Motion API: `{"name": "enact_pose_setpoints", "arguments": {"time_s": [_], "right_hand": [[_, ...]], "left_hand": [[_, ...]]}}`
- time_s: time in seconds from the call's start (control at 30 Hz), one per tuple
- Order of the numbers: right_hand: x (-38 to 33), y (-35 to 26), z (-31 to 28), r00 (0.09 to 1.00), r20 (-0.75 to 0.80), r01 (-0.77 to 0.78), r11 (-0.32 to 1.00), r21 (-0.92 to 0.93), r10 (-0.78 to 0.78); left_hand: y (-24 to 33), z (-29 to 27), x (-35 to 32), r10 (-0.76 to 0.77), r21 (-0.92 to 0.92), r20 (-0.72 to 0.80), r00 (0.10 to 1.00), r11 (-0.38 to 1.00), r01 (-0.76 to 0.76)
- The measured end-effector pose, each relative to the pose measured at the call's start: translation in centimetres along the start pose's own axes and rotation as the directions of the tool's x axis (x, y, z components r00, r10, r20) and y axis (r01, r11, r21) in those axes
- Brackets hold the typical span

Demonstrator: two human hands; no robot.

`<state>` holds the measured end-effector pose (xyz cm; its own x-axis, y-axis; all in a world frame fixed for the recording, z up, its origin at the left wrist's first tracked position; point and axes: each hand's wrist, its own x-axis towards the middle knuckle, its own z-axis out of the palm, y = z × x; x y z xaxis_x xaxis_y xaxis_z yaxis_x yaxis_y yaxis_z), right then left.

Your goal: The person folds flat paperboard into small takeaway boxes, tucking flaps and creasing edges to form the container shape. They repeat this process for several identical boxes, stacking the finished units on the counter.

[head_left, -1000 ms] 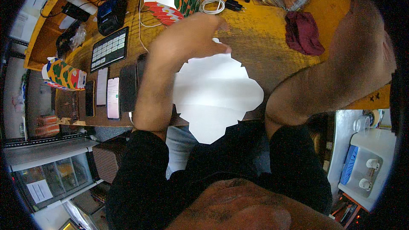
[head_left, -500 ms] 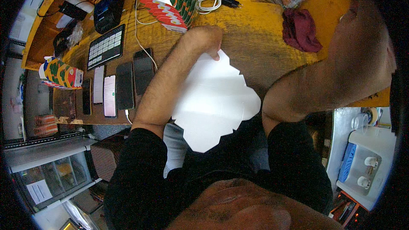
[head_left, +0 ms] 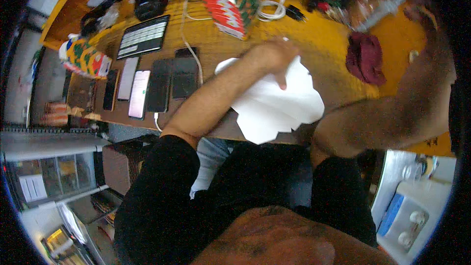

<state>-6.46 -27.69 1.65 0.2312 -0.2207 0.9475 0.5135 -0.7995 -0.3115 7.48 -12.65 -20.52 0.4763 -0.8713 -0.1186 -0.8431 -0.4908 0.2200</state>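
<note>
Evidently, left hand grips white cardboard; for blurred right hand, I can't tell.

Plain white on the card sheet — maroon on the cloth, yellow and brown across the bench — patterned red-and-white and green-and-orange on the tall box.

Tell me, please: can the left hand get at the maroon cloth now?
Probably yes: bare tabletop leads from the left hand to the maroon cloth, though that hand holds the white sheet.
</note>
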Motion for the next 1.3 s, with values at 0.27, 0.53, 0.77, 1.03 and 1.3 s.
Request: {"name": "enact_pose_setpoints", "arguments": {"time_s": [0.27,0.53,0.77,1.03,1.3], "right_hand": [[0.3,-3.6,1.3,0.989,0.018,-0.149,0.988,0.038,0.149],[0.4,-2.1,0.4,0.989,0.111,-0.102,0.994,0.047,0.096],[2.1,0.6,-3.5,0.951,0.277,-0.167,0.982,0.086,0.138],[2.3,5.2,-6.7,0.923,0.248,-0.337,0.930,0.148,0.295],[1.2,0.7,0.0,0.898,0.412,-0.212,0.973,0.090,0.157]], "left_hand": [[0.5,-0.7,0.1,0.012,-0.105,0.069,0.998,0.994,-0.004],[3.1,-2.3,-0.2,-0.128,0.100,0.189,0.974,0.989,0.110],[1.5,-4.7,-1.0,0.050,-0.054,0.062,0.997,0.997,-0.046],[1.8,-16.2,-13.1,0.037,0.005,-0.820,0.571,0.998,-0.058],[1.4,-18.4,-19.1,-0.504,-0.542,-0.840,0.201,0.787,-0.295]]}}
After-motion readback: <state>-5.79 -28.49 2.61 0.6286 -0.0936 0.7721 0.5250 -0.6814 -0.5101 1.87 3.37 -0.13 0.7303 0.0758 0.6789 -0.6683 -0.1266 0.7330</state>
